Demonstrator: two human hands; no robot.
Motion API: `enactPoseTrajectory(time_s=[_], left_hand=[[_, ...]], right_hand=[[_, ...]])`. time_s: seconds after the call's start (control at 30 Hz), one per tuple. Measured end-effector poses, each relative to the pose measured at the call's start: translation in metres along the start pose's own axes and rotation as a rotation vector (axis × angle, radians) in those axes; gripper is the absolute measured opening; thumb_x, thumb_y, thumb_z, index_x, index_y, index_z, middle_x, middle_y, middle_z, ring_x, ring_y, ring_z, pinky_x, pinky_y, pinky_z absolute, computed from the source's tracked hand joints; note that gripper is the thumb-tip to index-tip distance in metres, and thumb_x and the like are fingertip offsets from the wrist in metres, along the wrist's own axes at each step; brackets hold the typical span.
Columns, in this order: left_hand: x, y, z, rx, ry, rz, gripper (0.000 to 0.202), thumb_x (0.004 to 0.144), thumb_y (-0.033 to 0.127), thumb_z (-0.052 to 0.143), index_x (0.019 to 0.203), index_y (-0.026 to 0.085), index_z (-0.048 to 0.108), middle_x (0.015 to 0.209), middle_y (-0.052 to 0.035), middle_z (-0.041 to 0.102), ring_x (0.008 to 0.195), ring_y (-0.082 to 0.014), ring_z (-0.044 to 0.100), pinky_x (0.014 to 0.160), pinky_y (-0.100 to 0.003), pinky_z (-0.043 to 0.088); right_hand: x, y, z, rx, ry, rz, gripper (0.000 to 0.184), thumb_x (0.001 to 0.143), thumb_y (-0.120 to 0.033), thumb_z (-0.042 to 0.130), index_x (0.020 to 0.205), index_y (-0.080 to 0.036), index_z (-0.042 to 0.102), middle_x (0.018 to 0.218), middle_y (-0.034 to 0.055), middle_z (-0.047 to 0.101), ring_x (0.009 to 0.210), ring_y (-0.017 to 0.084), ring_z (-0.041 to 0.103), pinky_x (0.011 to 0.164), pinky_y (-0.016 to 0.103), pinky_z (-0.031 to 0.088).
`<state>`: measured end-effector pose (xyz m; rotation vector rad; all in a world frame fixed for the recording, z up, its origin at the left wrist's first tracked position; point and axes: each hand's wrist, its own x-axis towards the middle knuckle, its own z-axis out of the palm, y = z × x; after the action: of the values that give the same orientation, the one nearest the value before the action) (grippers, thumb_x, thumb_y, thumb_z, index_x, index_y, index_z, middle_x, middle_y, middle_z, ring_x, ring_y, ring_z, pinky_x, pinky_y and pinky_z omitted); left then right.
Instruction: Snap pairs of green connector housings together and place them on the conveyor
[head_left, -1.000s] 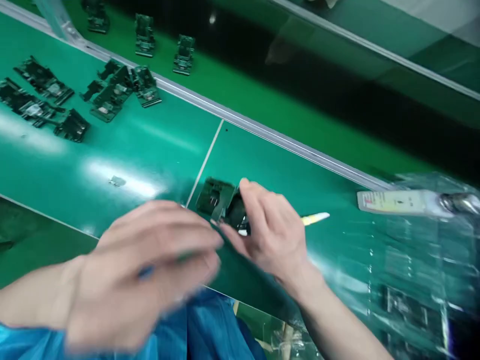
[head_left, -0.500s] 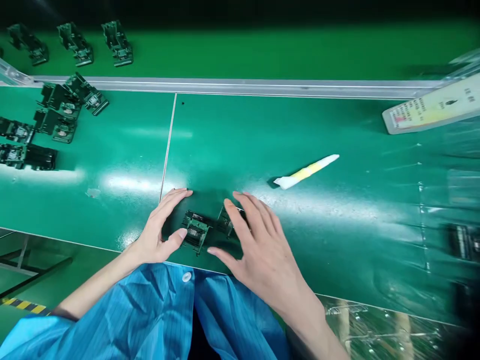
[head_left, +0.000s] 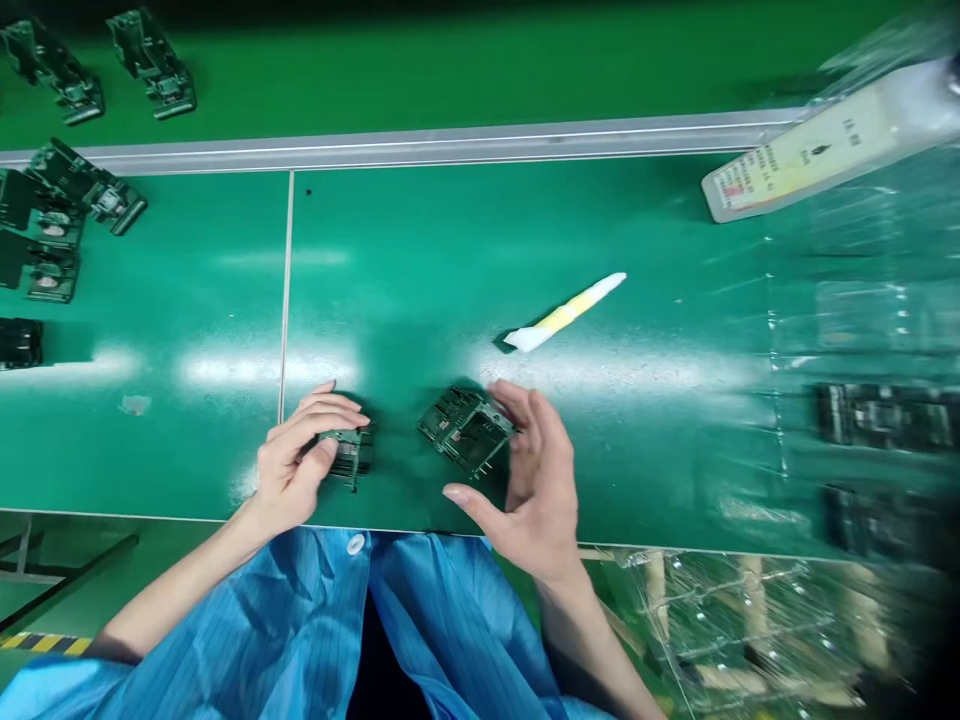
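My left hand (head_left: pixel 298 460) is closed on a small dark electronic module (head_left: pixel 354 455) near the table's front edge. Its fingers lie across the module's top and its thumb presses the near side, covering part of it. A second dark electronic module (head_left: pixel 466 430), with pins at its lower right, sits tilted on the green surface. Beside its right end is my right hand (head_left: pixel 536 480), thumb spread well away from the fingers. The fingertips are at the module's right corner; whether they touch it I cannot tell.
A white stick with a yellow band (head_left: pixel 566 315) lies beyond the right hand. On the right are a labelled plastic bottle (head_left: pixel 810 150) and clear plastic sheeting (head_left: pixel 832 290) with dark modules under it. Several similar modules (head_left: pixel 90 185) stand at the left and on the far ledge.
The two modules are farther apart. My left hand has closed on the left one, while my right hand has moved to the right side of the other. The camera view has shifted rightward.
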<state>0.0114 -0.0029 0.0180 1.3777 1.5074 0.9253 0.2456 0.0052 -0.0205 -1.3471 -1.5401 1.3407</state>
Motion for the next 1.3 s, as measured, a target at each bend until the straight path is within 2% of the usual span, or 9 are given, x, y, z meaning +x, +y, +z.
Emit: enactPoseTrajectory(time_s=[0.17,0.3,0.37,0.47,0.57,0.67,0.87,1.0,1.3], left_hand=[[0.005,-0.001,-0.017,0.048,0.049,0.003,0.02,0.09,0.018,0.055,0.095,0.023,0.073,0.091,-0.0015,0.077,0.094,-0.0207,0.072,0.105,-0.051,0.052],[0.012,-0.003,-0.027,0.101,-0.061,-0.051,0.02,0.091,0.018,0.055,0.096,0.023,0.073,0.094,-0.0024,0.077,0.101,-0.021,0.071,0.105,-0.047,0.052],[0.015,0.003,-0.03,0.21,-0.079,-0.058,0.022,0.09,0.019,0.058,0.107,0.024,0.072,0.109,-0.0044,0.075,0.116,-0.0238,0.065,0.11,-0.05,0.048],[0.016,0.023,-0.029,0.329,-0.02,0.016,0.05,0.087,0.019,0.063,0.135,0.026,0.057,0.14,-0.0068,0.06,0.14,-0.0288,0.047,0.12,-0.054,0.036],[0.016,0.048,-0.019,0.166,-0.148,-0.012,0.062,0.089,0.019,0.06,0.148,0.026,0.042,0.154,-0.0072,0.046,0.149,-0.0288,0.034,0.124,-0.05,0.03],[0.02,0.06,-0.003,-0.057,-0.247,-0.102,0.05,0.091,0.02,0.058,0.141,0.024,0.051,0.147,-0.0094,0.054,0.143,-0.0269,0.043,0.12,-0.046,0.038],[0.023,0.057,0.013,-0.312,-0.07,-0.101,0.028,0.09,0.012,0.058,0.113,0.023,0.07,0.121,-0.006,0.071,0.121,-0.0175,0.063,0.107,-0.031,0.05],[0.021,0.059,0.006,-0.325,-0.152,-0.141,0.03,0.09,0.013,0.06,0.116,0.023,0.071,0.124,-0.0074,0.071,0.123,-0.0189,0.062,0.108,-0.032,0.05],[0.017,0.067,0.005,-0.1,-0.113,-0.039,0.031,0.087,0.009,0.061,0.115,0.02,0.07,0.121,-0.0103,0.072,0.115,-0.0222,0.067,0.099,-0.036,0.056]], right_hand=[[-0.009,-0.005,0.011,-0.041,0.006,0.134,0.076,0.092,-0.036,0.066,0.153,-0.026,0.023,0.143,0.0164,0.051,0.134,0.03,0.051,0.111,0.053,0.045],[-0.002,-0.017,0.013,-0.072,-0.043,0.132,0.065,0.089,-0.028,0.066,0.146,-0.024,0.034,0.14,0.0136,0.055,0.132,0.03,0.053,0.111,0.052,0.047],[0.004,-0.026,0.011,-0.076,-0.099,0.095,0.062,0.088,-0.026,0.065,0.144,-0.024,0.038,0.137,0.0123,0.058,0.133,0.03,0.051,0.113,0.054,0.045],[0.013,-0.044,0.009,0.008,-0.169,0.027,0.057,0.086,-0.02,0.063,0.139,-0.024,0.042,0.135,0.0115,0.058,0.131,0.028,0.054,0.111,0.049,0.048],[0.022,-0.059,0.01,0.123,-0.208,-0.067,0.057,0.086,-0.014,0.06,0.138,-0.024,0.041,0.135,0.0118,0.057,0.128,0.025,0.055,0.109,0.045,0.05],[0.027,-0.066,0.016,0.15,-0.221,-0.166,0.058,0.085,-0.01,0.059,0.138,-0.023,0.041,0.135,0.0124,0.057,0.129,0.026,0.054,0.109,0.047,0.05],[0.025,-0.063,0.023,0.093,-0.182,-0.279,0.058,0.084,-0.005,0.057,0.138,-0.017,0.041,0.137,0.0163,0.055,0.135,0.027,0.049,0.111,0.048,0.048],[0.023,-0.061,0.021,0.114,-0.193,-0.327,0.053,0.087,-0.008,0.056,0.137,-0.014,0.04,0.133,0.0172,0.056,0.134,0.026,0.049,0.112,0.046,0.048],[0.025,-0.058,0.017,0.031,-0.191,-0.411,0.049,0.089,-0.011,0.057,0.135,-0.012,0.041,0.129,0.0189,0.057,0.129,0.026,0.053,0.108,0.044,0.051]])
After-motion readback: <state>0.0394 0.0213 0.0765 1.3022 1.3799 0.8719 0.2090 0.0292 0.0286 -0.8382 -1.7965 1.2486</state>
